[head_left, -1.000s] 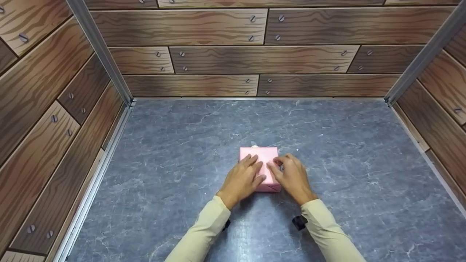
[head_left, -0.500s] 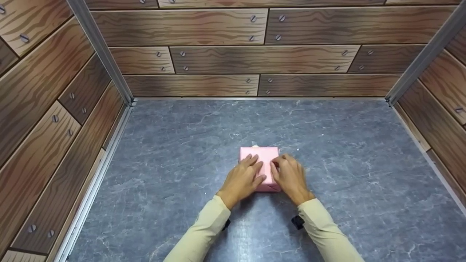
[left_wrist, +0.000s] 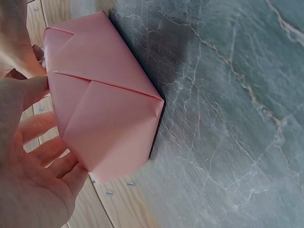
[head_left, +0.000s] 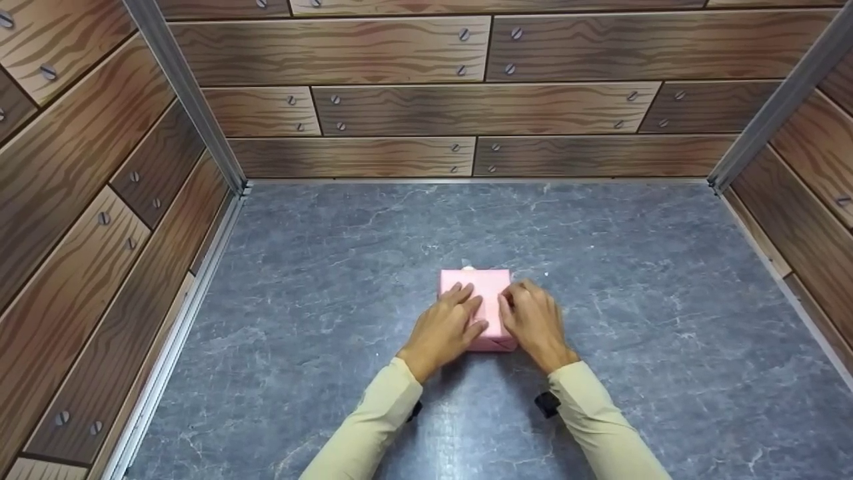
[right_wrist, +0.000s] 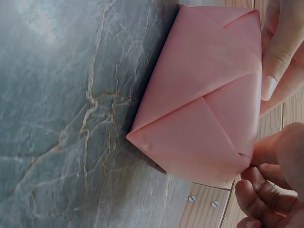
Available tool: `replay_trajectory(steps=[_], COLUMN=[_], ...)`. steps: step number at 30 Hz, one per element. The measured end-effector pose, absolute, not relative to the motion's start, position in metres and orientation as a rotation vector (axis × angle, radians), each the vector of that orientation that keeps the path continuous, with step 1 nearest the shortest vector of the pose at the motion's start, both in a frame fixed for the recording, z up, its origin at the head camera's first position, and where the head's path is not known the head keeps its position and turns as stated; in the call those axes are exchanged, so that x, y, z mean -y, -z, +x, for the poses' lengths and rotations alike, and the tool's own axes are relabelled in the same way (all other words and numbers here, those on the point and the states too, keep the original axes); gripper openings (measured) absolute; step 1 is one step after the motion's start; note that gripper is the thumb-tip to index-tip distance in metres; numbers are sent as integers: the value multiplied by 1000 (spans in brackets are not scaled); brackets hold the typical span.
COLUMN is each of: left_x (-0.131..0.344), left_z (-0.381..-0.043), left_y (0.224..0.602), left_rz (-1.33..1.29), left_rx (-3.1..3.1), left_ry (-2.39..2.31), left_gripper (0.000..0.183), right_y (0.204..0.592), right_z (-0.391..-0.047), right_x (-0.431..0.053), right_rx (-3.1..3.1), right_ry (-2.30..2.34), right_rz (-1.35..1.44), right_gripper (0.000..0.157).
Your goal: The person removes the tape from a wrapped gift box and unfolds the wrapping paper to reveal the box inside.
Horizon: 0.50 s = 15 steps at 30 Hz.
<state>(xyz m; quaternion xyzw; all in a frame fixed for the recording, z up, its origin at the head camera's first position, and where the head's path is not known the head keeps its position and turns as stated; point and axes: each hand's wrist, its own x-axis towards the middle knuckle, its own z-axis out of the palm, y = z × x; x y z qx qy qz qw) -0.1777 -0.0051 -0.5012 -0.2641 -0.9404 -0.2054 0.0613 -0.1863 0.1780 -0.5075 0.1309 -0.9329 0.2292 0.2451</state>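
A box wrapped in pink paper [head_left: 488, 283] lies on the grey marbled surface, its folded end flaps [left_wrist: 109, 104] facing the wrist cameras. My left hand [head_left: 443, 327] rests on the top of the box with fingers spread. At the right top edge, my right hand [head_left: 535, 323] has its fingers curled, and the thumb and forefinger pinch the edge at a corner in the right wrist view. Whether a loose bit of paper sits between those fingertips is too small to tell. Behind the box a small whitish thing [head_left: 468, 268] peeks out, mostly hidden.
Wood-patterned panels [head_left: 400, 110] wall the back and both sides. Metal rails [head_left: 200, 293] run along the edges of the marbled surface [head_left: 320, 267]. A tiny white speck [head_left: 546, 274] lies right of the box. Dark devices [head_left: 548, 403] are strapped beneath the wrists.
My right hand's thumb and forefinger have drawn together and shifted slightly at the box's right edge. The left hand and the box have stayed in place.
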Motion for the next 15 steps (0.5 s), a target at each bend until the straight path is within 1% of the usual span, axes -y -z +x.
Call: replay_trajectory(steps=[15], left_x=[6], left_z=[-177], left_y=[500], left_rz=[-802], left_rx=[2841], left_ry=[673], left_gripper=[44], right_y=[503], right_z=[-187], right_x=[-192], right_rx=[2566], right_ry=[-664], right_rz=[290], right_gripper=[6])
